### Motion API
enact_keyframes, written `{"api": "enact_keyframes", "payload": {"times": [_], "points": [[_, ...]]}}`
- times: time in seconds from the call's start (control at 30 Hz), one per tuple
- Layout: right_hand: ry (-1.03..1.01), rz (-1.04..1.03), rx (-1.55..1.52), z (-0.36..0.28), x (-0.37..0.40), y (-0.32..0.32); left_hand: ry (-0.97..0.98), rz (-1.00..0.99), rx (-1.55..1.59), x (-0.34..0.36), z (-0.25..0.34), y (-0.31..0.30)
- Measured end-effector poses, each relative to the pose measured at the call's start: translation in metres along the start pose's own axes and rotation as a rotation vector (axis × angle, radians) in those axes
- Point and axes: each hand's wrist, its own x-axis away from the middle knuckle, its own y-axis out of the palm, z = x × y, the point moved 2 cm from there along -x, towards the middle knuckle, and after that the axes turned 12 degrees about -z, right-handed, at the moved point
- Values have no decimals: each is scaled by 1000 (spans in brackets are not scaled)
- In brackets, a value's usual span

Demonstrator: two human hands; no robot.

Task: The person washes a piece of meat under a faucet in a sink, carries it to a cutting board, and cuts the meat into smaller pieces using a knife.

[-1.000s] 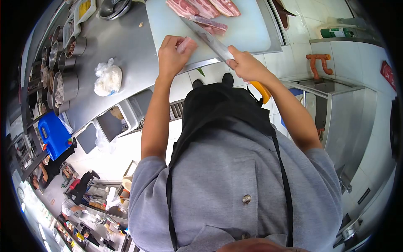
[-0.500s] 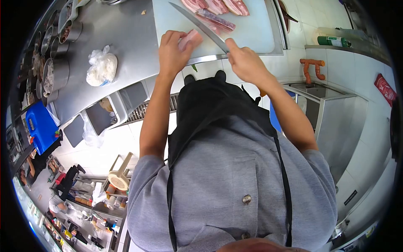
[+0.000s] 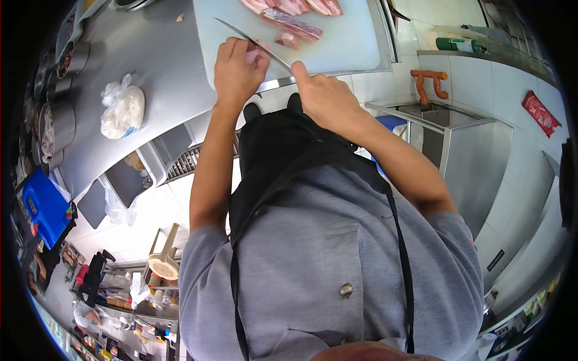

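My right hand [image 3: 328, 99] is closed round the handle of a long kitchen knife [image 3: 265, 49], mostly hidden in the fist. The blade slants up and left across a white cutting board [image 3: 355, 45]. My left hand [image 3: 239, 75] grips a pale pink piece of pork [image 3: 255, 54] near the board's front edge, its fingertips close to the blade, which overlaps the meat in this view. Beyond the blade lies a small cut piece of pork [image 3: 287, 40]. Behind that is a longer strip of pork belly [image 3: 293, 24], with several more strips [image 3: 325, 6] at the top edge.
A knotted plastic bag of white food [image 3: 123, 111] sits on the steel counter [image 3: 162, 60]. Metal pots [image 3: 58, 126] line the left side. Grey bins [image 3: 126, 177] stand below the counter's edge. A steel cabinet [image 3: 475, 162] and orange pipe [image 3: 428, 81] are on the right. People work farther back.
The view has shifted, so the scene sits further left. The knife blade has come over to the meat in my left hand. A small piece of pork now shows clear of the blade.
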Motion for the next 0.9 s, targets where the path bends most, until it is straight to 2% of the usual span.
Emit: {"api": "enact_keyframes", "payload": {"times": [0.17,0.47,0.67,0.9], "points": [[20,-7,-54,1,-2,-1,-3,-18,25,-1,0,-1],[126,-231,68,-4,13,-23,26,55,64,2,-7,4],[84,-237,124,-4,-9,-17,23,59,68,3,-7,2],[37,-141,82,-2,-53,2,-44,41,101,3,-6,1]]}}
